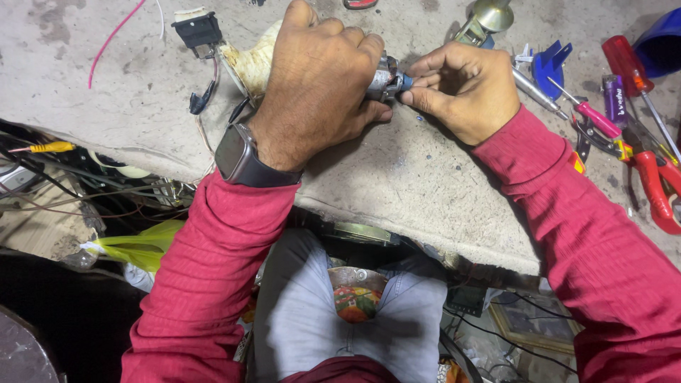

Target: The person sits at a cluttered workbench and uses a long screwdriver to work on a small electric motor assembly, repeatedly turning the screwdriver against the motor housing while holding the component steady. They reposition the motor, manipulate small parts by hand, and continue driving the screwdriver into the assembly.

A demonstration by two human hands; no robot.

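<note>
A worn, stained grey table (397, 177) with a chipped edge; below it, tangled wires (85, 191) in dim clutter.

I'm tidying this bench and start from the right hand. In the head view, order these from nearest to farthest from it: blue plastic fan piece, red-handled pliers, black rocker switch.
1. Blue plastic fan piece: just right of the right hand.
2. Red-handled pliers: farther right, by the bench's right edge.
3. Black rocker switch: far left, beyond the left hand.
</note>
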